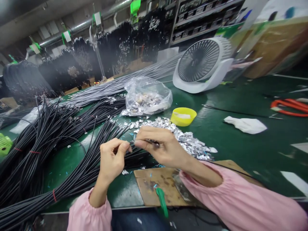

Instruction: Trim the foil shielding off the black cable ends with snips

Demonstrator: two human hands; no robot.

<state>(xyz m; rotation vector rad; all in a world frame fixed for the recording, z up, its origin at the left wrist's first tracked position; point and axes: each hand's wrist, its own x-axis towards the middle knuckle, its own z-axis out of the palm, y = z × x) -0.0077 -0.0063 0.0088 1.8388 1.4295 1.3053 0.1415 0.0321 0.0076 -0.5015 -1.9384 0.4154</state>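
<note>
My left hand [112, 158] is closed in a pinch on the end of a black cable [141, 157] just in front of me. My right hand [160, 144] is closed too, its fingertips meeting the left hand's, gripping the same cable end; a thin dark piece shows under its fingers. Beneath both hands lies a brown board [154, 186] with a green-handled tool [161, 199] on it. A heap of silver foil scraps [185, 138] sits right behind my right hand. Bundles of black cables [43, 150] spread out to the left.
On the green table [240, 150] stand a yellow bowl [183, 116], a clear bag of foil scraps [146, 96], a white desk fan [202, 64], a white rag [245, 124] and orange-handled scissors [290, 107]. Grey cables [134, 78] run toward the back. Dark cable bundles hang behind.
</note>
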